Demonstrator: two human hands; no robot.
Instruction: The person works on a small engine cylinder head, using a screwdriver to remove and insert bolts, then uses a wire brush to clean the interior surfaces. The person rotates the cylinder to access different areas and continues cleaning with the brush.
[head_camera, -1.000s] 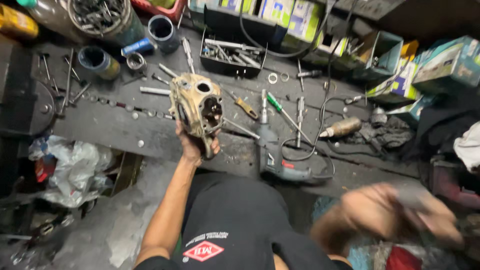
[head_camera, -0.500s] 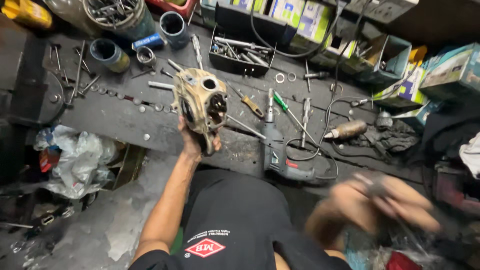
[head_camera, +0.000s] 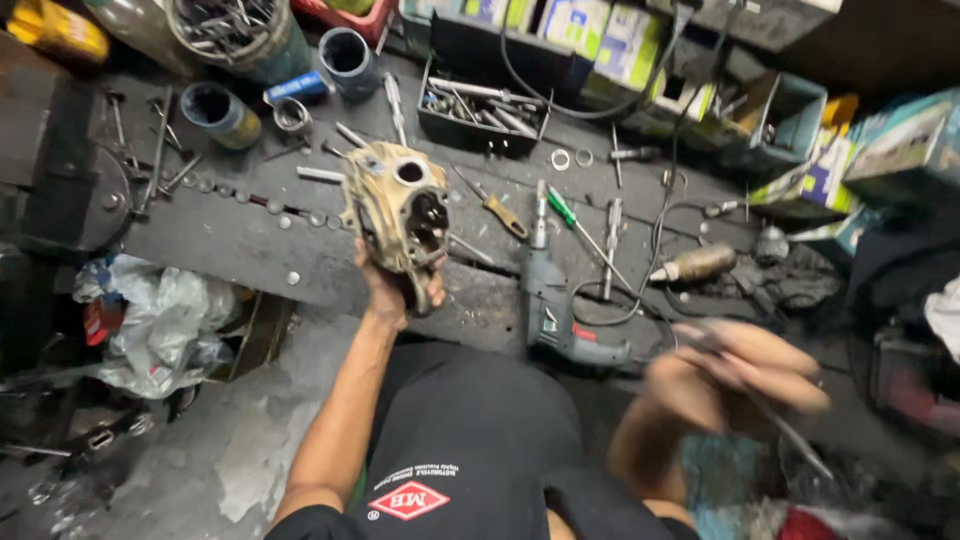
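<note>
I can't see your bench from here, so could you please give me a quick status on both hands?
Left hand gripping the grimy engine casing above the bench. Right hand blurred, holding a thin tool. Drill lying between them.

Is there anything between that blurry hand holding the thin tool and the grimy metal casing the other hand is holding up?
Nothing visible. The right hand with its thin metal tool sits apart from the grimy tan metal casing raised in the left hand; only open space above the grey electric drill separates them.
</note>
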